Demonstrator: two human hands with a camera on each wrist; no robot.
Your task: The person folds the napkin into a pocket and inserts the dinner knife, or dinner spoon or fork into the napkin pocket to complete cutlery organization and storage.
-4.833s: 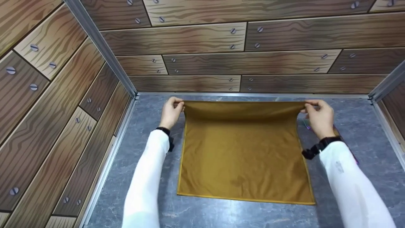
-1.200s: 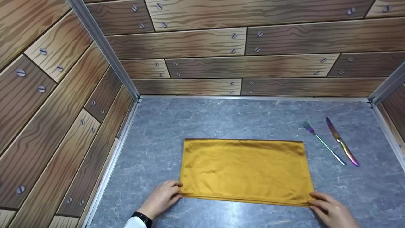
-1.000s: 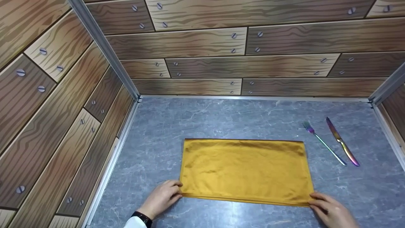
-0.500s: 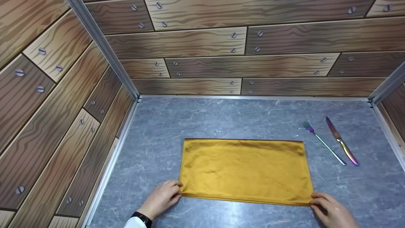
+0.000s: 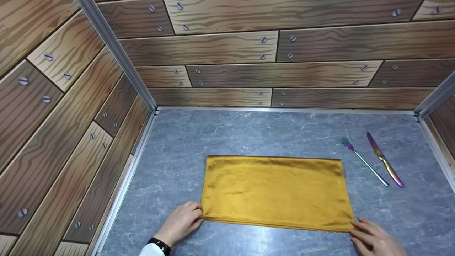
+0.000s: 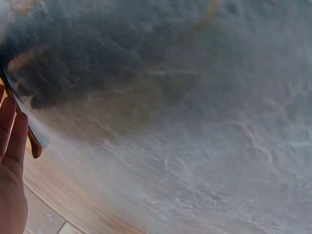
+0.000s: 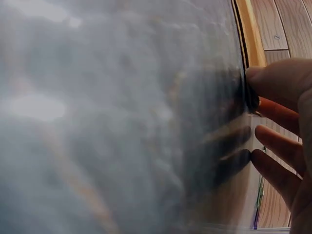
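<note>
A mustard-gold cloth [image 5: 277,192], folded into a wide rectangle, lies flat with its layered edge toward me. In the head view my left hand [image 5: 181,221] is at its near left corner, fingers bent around the edge. My right hand [image 5: 378,239] is at the near right corner. The right wrist view shows thumb and forefinger of the right hand [image 7: 282,107] pinching the cloth's corner [image 7: 251,29], other fingers spread. At the left margin of the left wrist view, the left hand [image 6: 12,165] meets the cloth's edge [image 6: 34,146]; its thumb is hidden.
A rainbow-coloured fork [image 5: 366,161] and a matching knife [image 5: 385,159] lie right of the cloth. They rest on a grey marbled tabletop [image 5: 249,131]. Wood-patterned panels [image 5: 227,74] with metal framing [image 5: 117,53] enclose the back and sides.
Earlier both hands held up the cloth's far edge; since then it has been folded over toward me. Over the last second the hands stay at the near corners, the right fingers shifting slightly.
</note>
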